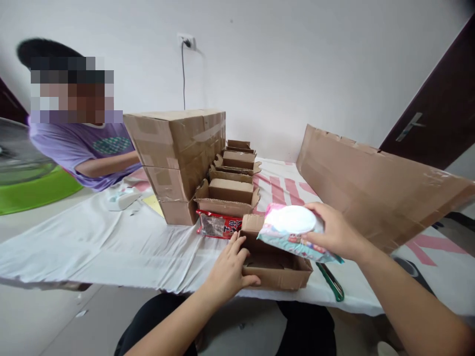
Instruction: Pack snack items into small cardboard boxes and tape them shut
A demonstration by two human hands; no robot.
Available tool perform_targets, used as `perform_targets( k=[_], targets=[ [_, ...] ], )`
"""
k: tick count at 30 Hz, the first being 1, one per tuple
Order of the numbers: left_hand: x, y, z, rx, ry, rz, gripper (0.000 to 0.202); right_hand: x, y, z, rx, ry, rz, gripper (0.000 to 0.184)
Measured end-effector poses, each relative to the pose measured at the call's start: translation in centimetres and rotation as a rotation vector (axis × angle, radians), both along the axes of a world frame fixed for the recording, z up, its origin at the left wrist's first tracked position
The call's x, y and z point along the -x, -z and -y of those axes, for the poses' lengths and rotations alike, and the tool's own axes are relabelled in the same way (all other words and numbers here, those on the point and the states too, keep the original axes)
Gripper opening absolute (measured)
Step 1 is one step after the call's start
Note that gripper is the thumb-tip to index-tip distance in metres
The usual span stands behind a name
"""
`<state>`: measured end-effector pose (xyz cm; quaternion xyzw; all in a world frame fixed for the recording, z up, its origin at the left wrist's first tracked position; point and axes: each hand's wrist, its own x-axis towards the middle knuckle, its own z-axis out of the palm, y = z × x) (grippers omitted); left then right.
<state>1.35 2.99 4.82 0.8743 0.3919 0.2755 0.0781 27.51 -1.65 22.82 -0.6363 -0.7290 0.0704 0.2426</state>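
**Wipes over the open box**

The left hand (227, 269), fingers spread, touches the box (274, 279) at its 9 o'clock end; whether it grips, I cannot tell. At its 2 o'clock, the right hand (336, 232) holds the wipes (291, 230), long axis 10-to-4, above the box's far side; the box runs roughly 9-to-3.

From the box: knife (331, 283) at 4, red packet (217, 225) just beside at 10, more boxes (232, 193) at 11, cardboard (371, 183) at 1.
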Motion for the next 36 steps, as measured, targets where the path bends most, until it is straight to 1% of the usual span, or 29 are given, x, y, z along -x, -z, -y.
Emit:
perform_targets(
  k=[1, 2, 4, 7, 10, 14, 16, 18, 22, 24, 26, 28, 30, 33, 36],
  targets=[
    [0.2, -0.3, 0.0, -0.014, 0.012, -0.020, 0.046, -1.2, 0.4, 0.5, -0.020, 0.059, -0.103, 0.051],
    [0.3, -0.6, 0.0, -0.030, 0.021, -0.035, 0.038, -2.4, 1.0, 1.0, -0.034, 0.108, -0.205, 0.053],
    [0.7, -1.2, -0.1, -0.070, 0.024, -0.048, 0.031, -4.7, 2.5, 2.0, -0.024, 0.173, -0.399, 0.057],
    [1.3, -1.4, -0.5, -0.124, -0.019, -0.066, 0.028, -7.3, 5.4, 3.3, 0.017, 0.246, -0.630, 0.065],
    [1.8, -1.3, -0.9, -0.150, -0.097, -0.091, 0.026, -8.9, 8.9, 4.3, 0.038, 0.298, -0.740, 0.064],
    [2.0, -1.0, -0.9, -0.159, -0.138, -0.123, 0.025, -9.5, 13.9, 4.9, 0.108, 0.350, -0.805, 0.065],
    [2.0, -1.0, -0.8, -0.147, -0.136, -0.132, 0.022, -9.2, 16.3, 4.8, 0.142, 0.378, -0.769, 0.062],
    [2.0, -1.0, -0.7, -0.134, -0.131, -0.136, 0.018, -8.8, 18.4, 4.7, 0.127, 0.413, -0.689, 0.057],
    [2.0, -0.9, -0.5, -0.117, -0.122, -0.123, 0.015, -8.2, 21.7, 4.4, 0.077, 0.443, -0.565, 0.055],
    [2.0, -0.9, -0.5, -0.113, -0.111, -0.115, 0.013, -8.4, 22.9, 4.4, 0.067, 0.442, -0.551, 0.055],
    [2.2, -0.9, -0.5, -0.109, -0.101, -0.112, 0.013, -8.8, 23.9, 4.5, 0.014, 0.400, -0.479, 0.053],
    [2.6, -1.1, -0.4, -0.110, -0.096, -0.110, 0.012, -9.4, 24.7, 4.6, -0.081, 0.334, -0.336, 0.050],
    [3.3, -1.4, -0.3, -0.117, -0.098, -0.110, 0.011, -9.7, 25.7, 4.8, -0.185, 0.291, -0.177, 0.052],
    [5.2, -1.8, -0.3, -0.126, -0.127, -0.123, 0.008, -9.4, 27.3, 5.2, -0.306, 0.306, 0.037, 0.064],
    [7.8, -1.8, -0.6, -0.138, -0.177, -0.139, 0.007, -8.5, 28.4, 5.6, -0.357, 0.349, 0.190, 0.077]
  ],
)
